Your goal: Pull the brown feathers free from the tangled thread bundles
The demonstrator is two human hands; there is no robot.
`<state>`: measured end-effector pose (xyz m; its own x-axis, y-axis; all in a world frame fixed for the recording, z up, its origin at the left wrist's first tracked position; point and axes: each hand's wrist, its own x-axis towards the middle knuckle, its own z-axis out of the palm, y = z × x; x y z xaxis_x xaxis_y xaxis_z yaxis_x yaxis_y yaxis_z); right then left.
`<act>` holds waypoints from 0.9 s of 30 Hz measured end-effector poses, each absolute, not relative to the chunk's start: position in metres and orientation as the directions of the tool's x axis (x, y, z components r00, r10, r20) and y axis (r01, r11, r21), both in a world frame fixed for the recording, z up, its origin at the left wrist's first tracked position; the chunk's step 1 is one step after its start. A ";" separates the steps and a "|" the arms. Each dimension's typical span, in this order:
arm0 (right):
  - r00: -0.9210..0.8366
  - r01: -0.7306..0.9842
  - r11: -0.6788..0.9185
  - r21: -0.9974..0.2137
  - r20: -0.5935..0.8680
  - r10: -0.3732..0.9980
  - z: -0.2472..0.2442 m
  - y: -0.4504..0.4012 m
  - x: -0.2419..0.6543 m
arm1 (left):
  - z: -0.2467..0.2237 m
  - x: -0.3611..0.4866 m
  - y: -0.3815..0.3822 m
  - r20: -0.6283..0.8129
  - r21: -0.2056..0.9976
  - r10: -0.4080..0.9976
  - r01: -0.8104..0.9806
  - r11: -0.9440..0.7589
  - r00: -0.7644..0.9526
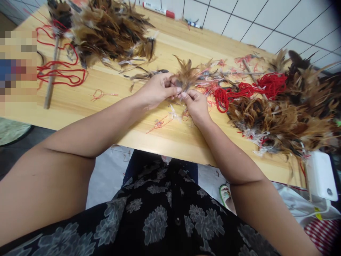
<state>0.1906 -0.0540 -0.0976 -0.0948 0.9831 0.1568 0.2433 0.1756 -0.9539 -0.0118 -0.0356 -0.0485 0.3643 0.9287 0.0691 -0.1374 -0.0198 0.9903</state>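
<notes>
Over the middle of the wooden table, my left hand (162, 89) pinches a small bunch of brown feathers (186, 73) near its base. The tips of the bunch fan upward, away from me. Thumb and fingers of my right hand (196, 105) close together at the same base, touching or almost touching the left fingertips. What exactly lies between the right fingertips is too small to make out. Below the hands are white shreds (174, 113) and a tangle of thin red thread (159, 123).
Feathers pile up at the back left (112, 32) and at the right (277, 121). Red cord (271, 85) lies by the right pile, more red cord (66, 76) by a stick (52, 76) at left. A red-capped marker (158, 10) rests near the tiled wall (247, 21). A white device (321, 176) stands at the right edge.
</notes>
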 end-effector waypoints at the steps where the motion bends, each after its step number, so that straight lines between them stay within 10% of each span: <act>1: -0.099 0.250 0.184 -0.951 0.164 0.982 -0.098 -0.054 0.191 | -0.048 -0.011 -0.036 0.056 0.989 0.935 -0.145 -0.005 0.349; 27: -0.287 0.331 0.326 -0.885 0.234 0.929 -0.107 -0.051 0.200 | -0.041 -0.009 -0.047 -0.068 0.948 0.889 -0.249 0.200 0.453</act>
